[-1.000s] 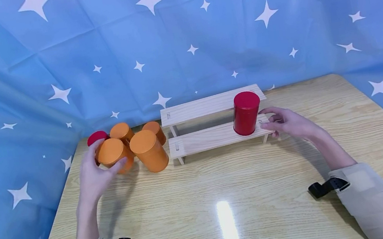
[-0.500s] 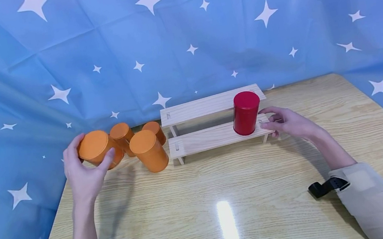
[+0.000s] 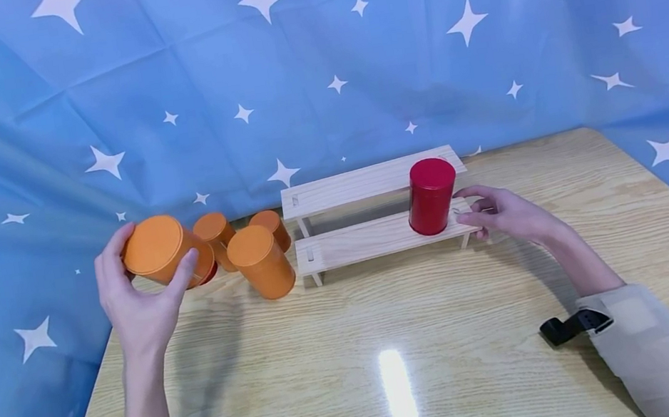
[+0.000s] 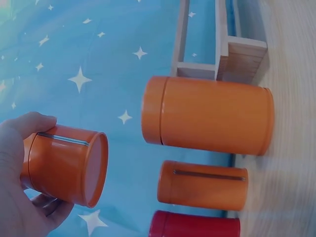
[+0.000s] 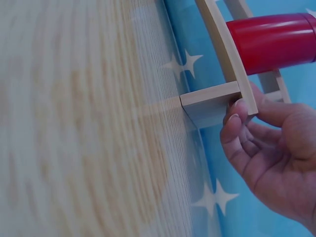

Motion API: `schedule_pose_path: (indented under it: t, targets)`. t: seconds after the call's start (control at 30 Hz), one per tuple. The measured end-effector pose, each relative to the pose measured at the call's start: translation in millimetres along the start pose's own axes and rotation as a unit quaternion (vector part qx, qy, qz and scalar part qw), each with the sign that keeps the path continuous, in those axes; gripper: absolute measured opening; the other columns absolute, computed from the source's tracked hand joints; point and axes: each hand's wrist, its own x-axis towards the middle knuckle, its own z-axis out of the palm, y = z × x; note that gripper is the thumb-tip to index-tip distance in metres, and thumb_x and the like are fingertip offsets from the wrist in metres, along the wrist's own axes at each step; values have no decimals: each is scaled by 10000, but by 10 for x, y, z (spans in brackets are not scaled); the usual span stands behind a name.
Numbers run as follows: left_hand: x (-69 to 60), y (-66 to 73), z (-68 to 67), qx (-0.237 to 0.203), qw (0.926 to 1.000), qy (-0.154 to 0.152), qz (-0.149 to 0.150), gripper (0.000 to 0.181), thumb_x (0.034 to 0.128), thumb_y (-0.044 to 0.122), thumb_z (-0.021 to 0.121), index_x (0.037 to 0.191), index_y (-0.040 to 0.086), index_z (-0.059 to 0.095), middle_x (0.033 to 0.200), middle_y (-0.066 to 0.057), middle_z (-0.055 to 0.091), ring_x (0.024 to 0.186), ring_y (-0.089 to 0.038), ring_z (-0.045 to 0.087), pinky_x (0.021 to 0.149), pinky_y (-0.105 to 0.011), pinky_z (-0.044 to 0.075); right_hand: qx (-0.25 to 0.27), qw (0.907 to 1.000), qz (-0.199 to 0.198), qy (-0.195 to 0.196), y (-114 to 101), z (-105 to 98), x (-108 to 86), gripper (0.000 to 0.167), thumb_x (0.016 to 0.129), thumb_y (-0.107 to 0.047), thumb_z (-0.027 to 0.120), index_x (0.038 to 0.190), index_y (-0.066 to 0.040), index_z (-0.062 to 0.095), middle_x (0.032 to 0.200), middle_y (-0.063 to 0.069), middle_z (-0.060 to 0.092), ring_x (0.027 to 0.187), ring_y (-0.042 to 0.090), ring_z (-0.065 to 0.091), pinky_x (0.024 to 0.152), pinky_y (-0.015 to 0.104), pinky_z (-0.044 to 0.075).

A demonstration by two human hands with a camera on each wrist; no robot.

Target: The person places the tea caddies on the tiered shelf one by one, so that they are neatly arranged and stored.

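My left hand (image 3: pixel 139 313) grips a wide orange canister (image 3: pixel 160 247), lifted and tilted, its base showing in the left wrist view. Below and beside it on the table stand a tall orange canister (image 4: pixel 212 118), a slimmer orange one (image 4: pixel 202 187) and a red canister (image 4: pixel 197 226), mostly hidden in the head view. My right hand (image 3: pixel 504 213) pinches the right end of the lower board of a two-step wooden rack (image 3: pixel 355 243), thumb on top and fingers beneath. Just left of that hand, a red canister (image 3: pixel 432 197) stands upright on the lower board.
A small orange canister (image 3: pixel 270 229) stands behind the tall one, close to the rack's left end. The upper board (image 3: pixel 364 186) rises behind the lower. A blue star-patterned cloth (image 3: pixel 312 60) hangs along the back and left of the wooden table (image 3: pixel 457 334).
My left hand has raised the wide orange canister off the table, moving it up and to the left and tilting it. The right hand and the rack have stayed in place.
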Motion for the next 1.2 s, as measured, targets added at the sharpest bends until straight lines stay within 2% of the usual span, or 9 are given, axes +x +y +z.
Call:
schedule_pose_path:
  t: [0.1, 0.23, 0.33, 0.53, 0.63, 0.77, 0.87, 1.0, 1.2]
  targets:
    - [-6, 89, 8, -183, 9998, 93, 9, 749, 741, 0, 840, 1423, 28, 530, 1218, 156, 464, 1114, -53, 474, 878, -193, 407, -2, 10000, -4, -4, 1, -2, 0, 580, 989, -185, 669, 1469, -7, 396, 906, 197, 582, 725, 331, 642, 697, 391, 579]
    - [-27, 169, 27, -387, 9992, 84, 23, 754, 741, -16, 842, 1425, 73, 539, 1235, 140, 481, 1127, -84, 497, 896, -197, 421, 1, 10000, -22, -13, 6, -4, 2, 578, 990, -181, 668, 1469, -7, 396, 898, 196, 580, 724, 344, 639, 691, 388, 576]
    - [-44, 190, 58, -529, 9985, -65, 137, 780, 736, -9, 857, 1436, 110, 534, 1253, 125, 490, 1141, -108, 501, 899, -208, 427, -10, 10000, -30, -11, 7, -4, 3, 572, 990, -176, 666, 1465, -4, 398, 895, 194, 579, 727, 355, 638, 689, 388, 576]
    - [-56, 263, 165, -873, 9953, -294, 311, 778, 735, -24, 851, 1436, 52, 523, 1263, 74, 491, 1154, -145, 497, 923, -239, 429, -34, 10000, 5, -6, -2, -3, -1, 575, 992, -180, 663, 1465, 4, 394, 906, 193, 584, 740, 362, 643, 707, 386, 583]
    - [-63, 324, 235, -989, 9939, -325, 365, 778, 717, -57, 848, 1421, 28, 529, 1261, 23, 507, 1152, -151, 495, 936, -244, 429, -33, 10000, 23, -14, -11, -3, -3, 580, 993, -186, 662, 1469, 4, 391, 911, 195, 584, 745, 360, 645, 714, 381, 584]
    - [-87, 388, 341, -1139, 9910, -564, 413, 782, 713, -59, 856, 1416, 7, 522, 1271, -66, 519, 1169, -159, 488, 941, -234, 454, -46, 10000, 29, -20, -22, -4, -4, 585, 994, -191, 661, 1472, 4, 388, 921, 199, 584, 749, 355, 647, 719, 380, 584]
    - [-109, 427, 407, -1208, 9890, -743, 431, 789, 715, -44, 865, 1421, 18, 519, 1298, -117, 516, 1180, -173, 491, 927, -223, 479, -63, 10000, 33, -14, -28, -5, -3, 589, 991, -193, 664, 1472, 5, 387, 927, 200, 586, 753, 361, 648, 719, 383, 585]
    - [-130, 483, 469, -1148, 9882, -899, 460, 774, 742, 31, 878, 1431, 65, 527, 1327, -111, 522, 1197, -162, 497, 949, -240, 466, -52, 10000, 37, -25, -25, -6, 2, 591, 990, -191, 666, 1473, 1, 385, 926, 201, 585, 758, 372, 648, 714, 389, 585]
    - [-148, 571, 553, -1148, 9863, -1137, 331, 746, 771, 147, 882, 1433, 137, 536, 1322, -61, 526, 1185, -123, 504, 950, -354, 474, -32, 10000, 34, -29, -7, -4, 11, 596, 988, -193, 668, 1475, 2, 384, 940, 203, 587, 760, 371, 651, 710, 386, 586]
